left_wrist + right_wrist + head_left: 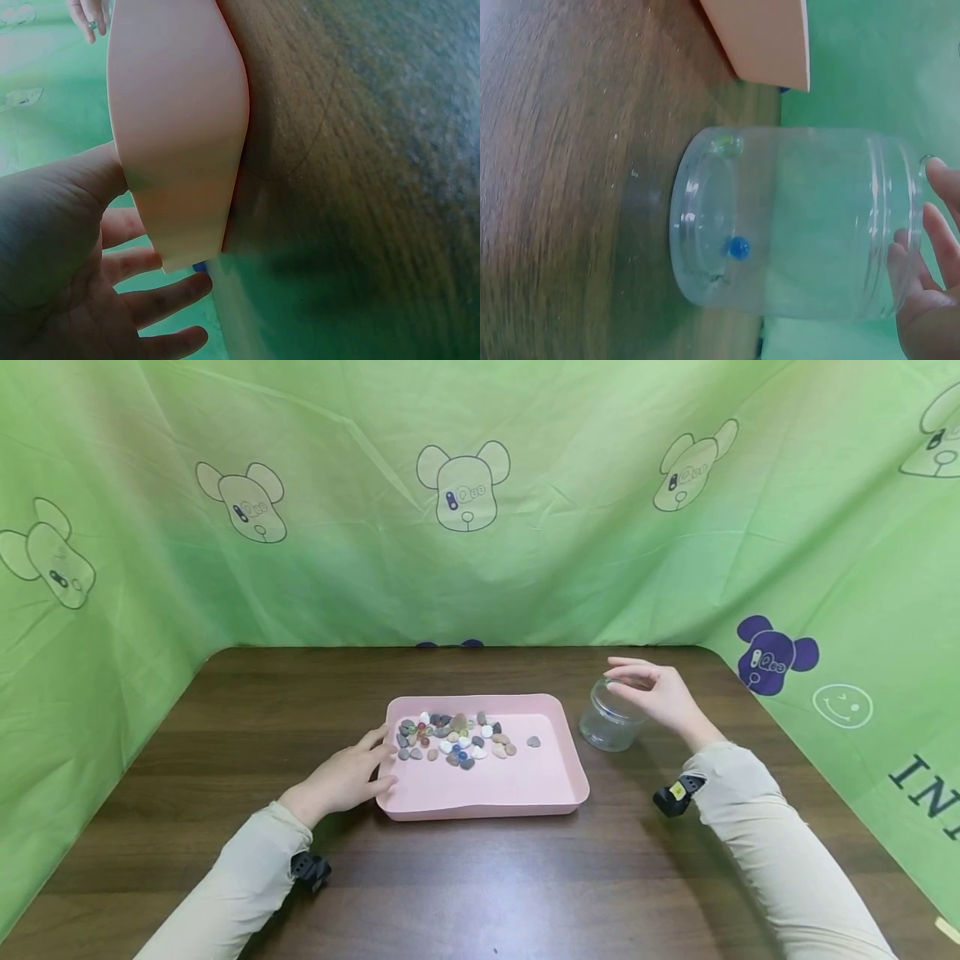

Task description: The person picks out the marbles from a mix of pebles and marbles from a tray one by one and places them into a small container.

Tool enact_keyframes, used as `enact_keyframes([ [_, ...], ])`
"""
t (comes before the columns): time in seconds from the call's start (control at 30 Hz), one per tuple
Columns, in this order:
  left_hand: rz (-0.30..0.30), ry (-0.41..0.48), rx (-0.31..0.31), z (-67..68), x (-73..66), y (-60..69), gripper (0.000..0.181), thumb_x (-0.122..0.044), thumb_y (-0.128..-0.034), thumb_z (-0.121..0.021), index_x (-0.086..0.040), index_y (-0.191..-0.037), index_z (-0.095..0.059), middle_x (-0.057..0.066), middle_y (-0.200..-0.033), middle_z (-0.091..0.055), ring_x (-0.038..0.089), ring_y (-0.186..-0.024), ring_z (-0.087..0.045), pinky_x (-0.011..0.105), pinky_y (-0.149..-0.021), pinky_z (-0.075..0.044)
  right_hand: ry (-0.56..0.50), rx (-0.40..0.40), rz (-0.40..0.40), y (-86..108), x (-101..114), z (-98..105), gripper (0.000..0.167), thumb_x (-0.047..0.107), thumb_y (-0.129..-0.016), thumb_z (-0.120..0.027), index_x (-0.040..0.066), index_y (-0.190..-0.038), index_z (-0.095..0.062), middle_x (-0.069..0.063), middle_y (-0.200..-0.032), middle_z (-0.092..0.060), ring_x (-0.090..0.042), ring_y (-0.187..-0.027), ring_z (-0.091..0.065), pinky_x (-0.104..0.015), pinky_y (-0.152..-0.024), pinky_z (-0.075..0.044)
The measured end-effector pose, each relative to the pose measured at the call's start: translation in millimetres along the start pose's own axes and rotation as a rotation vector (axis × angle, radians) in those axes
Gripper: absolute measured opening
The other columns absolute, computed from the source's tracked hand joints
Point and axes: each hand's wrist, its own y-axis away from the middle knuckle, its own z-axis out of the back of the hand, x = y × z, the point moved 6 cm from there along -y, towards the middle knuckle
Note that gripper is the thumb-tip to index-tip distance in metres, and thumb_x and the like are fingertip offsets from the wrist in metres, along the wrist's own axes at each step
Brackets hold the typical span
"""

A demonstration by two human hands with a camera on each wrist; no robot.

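Observation:
A pink tray (487, 789) holds many small stones (459, 723) and glass marbles (462, 756). My left hand (341, 779) touches its left edge, fingers spread and fairly straight; the left wrist view has the thumb of that hand (67, 262) against the tray wall (176, 112). Right of the tray stands a clear jar (609, 733), upright. Over its mouth my right hand (663, 695) pinches a small glass marble (927, 160) with its fingertips. In the right wrist view, a blue marble (738, 247) and a greenish one (727, 142) lie inside the jar (817, 225).
The brown wooden table (262, 718) carries the tray near its middle. Green cloth (337, 560) with printed bear heads hangs behind and at both sides. A lone grey stone (533, 742) lies in the right part of the tray.

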Motion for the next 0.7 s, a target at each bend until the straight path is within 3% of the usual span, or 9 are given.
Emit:
enact_keyframes([
  [0.17, -0.002, 0.004, 0.001, 0.3, -0.7, 0.3, 0.047, -0.026, -0.0886, -0.061, 0.003, -0.125, -0.055, 0.025, -0.148, -0.031, 0.045, -0.115, -0.053, 0.053, -0.097, -0.044, 0.020, -0.035, -0.001, 0.1, -3.6, 4.0, 0.030, 0.010, -0.085, -0.067, -0.010, -0.106, -0.064, 0.027, -0.113, -0.056, 0.017, -0.090, -0.058, -0.003, -0.080, -0.045],
  [0.3, -0.002, 0.003, -0.002, 0.7, -1.0, 0.3, 0.047, -0.026, -0.0888, -0.060, 0.003, -0.125, -0.055, 0.025, -0.148, -0.031, 0.045, -0.115, -0.053, 0.053, -0.097, -0.043, 0.091, -0.062, 0.013, -0.2, -4.3, 7.0, 0.027, 0.010, -0.085, -0.067, -0.008, -0.104, -0.065, 0.000, -0.124, -0.062, 0.021, -0.090, -0.054, -0.002, -0.082, -0.044],
  [0.43, -0.007, -0.001, -0.017, 1.6, -1.2, 0.4, 0.045, -0.025, -0.0884, -0.061, 0.003, -0.124, -0.056, 0.026, -0.147, -0.032, 0.046, -0.114, -0.054, 0.053, -0.096, -0.044, 0.153, -0.084, 0.019, -0.6, -5.3, 9.2, 0.025, 0.011, -0.085, -0.067, -0.005, -0.103, -0.067, -0.024, -0.127, -0.056, 0.024, -0.092, -0.049, -0.001, -0.084, -0.041],
  [0.7, -0.009, -0.001, -0.015, 1.5, -1.5, 0.4, 0.045, -0.025, -0.0881, -0.061, 0.003, -0.123, -0.056, 0.026, -0.146, -0.033, 0.045, -0.114, -0.054, 0.053, -0.095, -0.044, 0.159, -0.095, 0.016, 0.4, -10.5, 10.2, 0.023, 0.008, -0.084, -0.067, -0.007, -0.102, -0.067, -0.028, -0.124, -0.056, 0.026, -0.091, -0.047, 0.001, -0.083, -0.039],
])
